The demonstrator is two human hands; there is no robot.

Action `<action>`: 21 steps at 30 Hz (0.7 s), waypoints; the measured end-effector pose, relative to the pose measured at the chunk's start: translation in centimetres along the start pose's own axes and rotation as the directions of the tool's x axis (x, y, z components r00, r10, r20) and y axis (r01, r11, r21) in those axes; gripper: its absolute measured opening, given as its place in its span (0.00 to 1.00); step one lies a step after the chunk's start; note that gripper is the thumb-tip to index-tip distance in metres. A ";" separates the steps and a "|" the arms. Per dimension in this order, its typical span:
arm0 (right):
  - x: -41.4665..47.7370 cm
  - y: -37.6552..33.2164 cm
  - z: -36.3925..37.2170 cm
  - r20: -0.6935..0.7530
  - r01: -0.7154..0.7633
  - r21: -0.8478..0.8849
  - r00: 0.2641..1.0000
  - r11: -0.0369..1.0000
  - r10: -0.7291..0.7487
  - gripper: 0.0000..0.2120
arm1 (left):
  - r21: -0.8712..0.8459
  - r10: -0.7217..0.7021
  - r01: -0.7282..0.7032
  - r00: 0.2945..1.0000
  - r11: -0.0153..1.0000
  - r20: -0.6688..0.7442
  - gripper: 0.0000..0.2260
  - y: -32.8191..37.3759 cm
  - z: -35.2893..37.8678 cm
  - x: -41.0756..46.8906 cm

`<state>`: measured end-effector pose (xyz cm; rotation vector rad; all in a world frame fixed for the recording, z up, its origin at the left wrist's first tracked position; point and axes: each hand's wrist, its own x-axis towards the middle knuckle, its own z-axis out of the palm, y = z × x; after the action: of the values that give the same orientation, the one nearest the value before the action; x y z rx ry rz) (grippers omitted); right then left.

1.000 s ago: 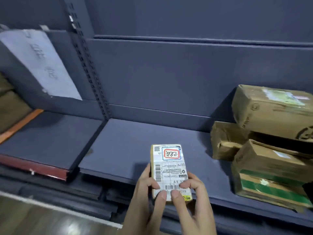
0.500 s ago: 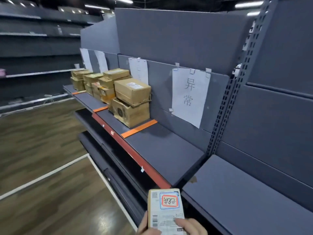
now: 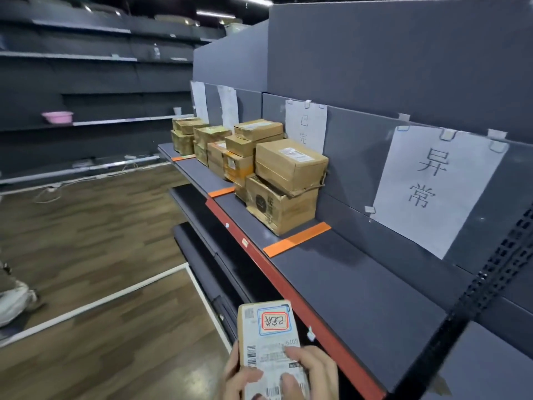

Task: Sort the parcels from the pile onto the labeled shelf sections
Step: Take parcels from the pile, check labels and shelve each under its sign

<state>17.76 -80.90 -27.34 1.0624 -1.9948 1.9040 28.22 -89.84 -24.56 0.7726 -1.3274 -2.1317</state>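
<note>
Both hands clasp one small parcel (image 3: 266,336) between them. The left hand (image 3: 235,376) curls round its left side with the thumb on the face, and the right hand (image 3: 317,370) curls in from the right, its fingertips (image 3: 292,355) lying on the label. The near end of the parcel sits inside the grip and the far end juts out beyond the fingers. It is held just off the red front edge of the shelf (image 3: 360,287), short of the bare section under the paper sign (image 3: 432,186). The parcel is a flat tan carton. A white label with barcodes and a red-and-blue framed scrawl covers its top.
</note>
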 end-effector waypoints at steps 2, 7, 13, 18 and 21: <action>2.0 1.0 2.7 0.075 0.006 0.035 0.997 0.999 -0.009 0.12 | -0.028 0.179 -0.177 0.982 0.984 0.067 0.19 -0.5 -0.2 2.8; 6.6 2.4 10.1 0.128 -0.065 0.054 0.990 0.996 0.058 0.12 | 0.545 0.523 -0.473 0.849 0.692 0.072 0.34 1.0 -4.8 10.1; 11.3 3.5 16.4 0.227 -0.179 0.028 0.959 0.983 0.168 0.14 | 0.568 0.715 -0.597 0.699 0.566 0.024 0.08 3.9 -7.1 15.9; 15.2 3.9 20.4 0.235 -0.181 -0.008 0.956 0.983 0.178 0.15 | 0.597 0.711 -0.605 0.698 0.527 0.079 0.12 6.5 -9.3 22.4; 17.9 4.4 22.6 0.239 -0.267 -0.038 0.933 0.963 0.268 0.15 | 0.619 0.784 -0.668 0.607 0.413 0.132 0.12 8.8 -10.3 25.5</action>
<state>9.69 -108.75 -24.02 1.1181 -2.3873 1.9765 18.41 -117.00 -25.27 0.4293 -1.8420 -0.8730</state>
